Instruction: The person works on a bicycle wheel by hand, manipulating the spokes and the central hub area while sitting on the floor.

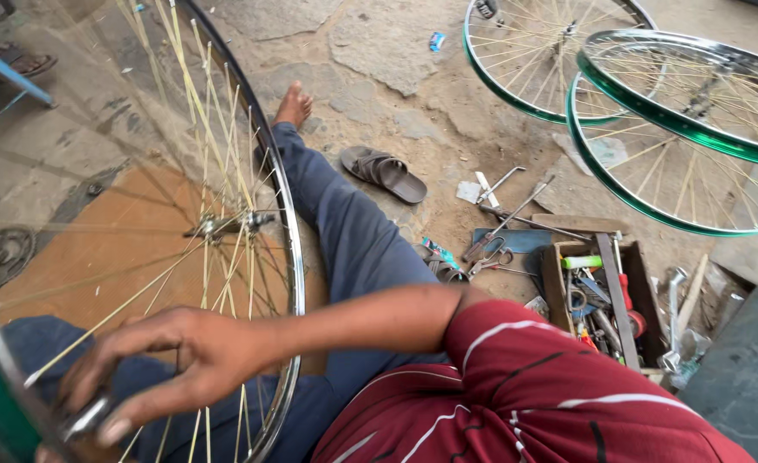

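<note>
A silver-rimmed bicycle wheel (289, 257) with yellow spokes is seen upright at the left of the frame, over the blue trousers. The right hand (173, 360), lower left, is spread across the spokes, fingertips closed on a small metal tool (87, 417) at the rim. Left hand: not in view. Green-rimmed wheels (653, 129) are stacked upper right. An open wooden toolbox (553, 283) lies lower right; a brown sandal (386, 173) is on the floor at centre.

Cracked stone floor (379, 51) under a sandal (386, 174), loose tools (507, 225) (scattered), wooden toolbox (602, 304), green-rimmed wheels (679, 129).
</note>
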